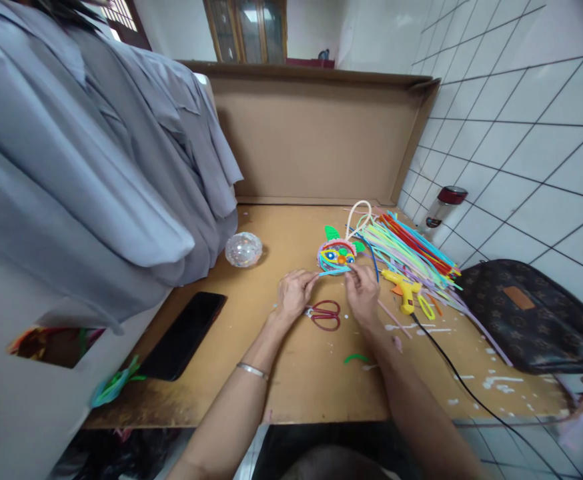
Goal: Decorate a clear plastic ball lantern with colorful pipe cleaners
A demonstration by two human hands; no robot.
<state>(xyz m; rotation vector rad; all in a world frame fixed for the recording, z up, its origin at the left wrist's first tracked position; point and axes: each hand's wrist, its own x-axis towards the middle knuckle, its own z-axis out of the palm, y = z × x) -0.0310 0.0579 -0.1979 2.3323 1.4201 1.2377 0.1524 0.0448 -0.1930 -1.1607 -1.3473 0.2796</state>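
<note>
A short light-blue pipe cleaner stretches between my two hands. My left hand pinches its left end, and the fingers of my right hand are closed on the other end. Right behind it sits a round, colourful pipe-cleaner craft face with blue eyes, an orange middle, green leaf-like pieces and a cream loop above. Red-handled scissors lie on the table between my forearms. To the right of my right hand rests a yellow glue gun with a black cord.
A bundle of coloured pipe cleaners lies at the back right, near a bottle and a dark patterned bag. On the left are a faceted clear bowl, a black phone and hanging grey shirts. Cardboard stands behind.
</note>
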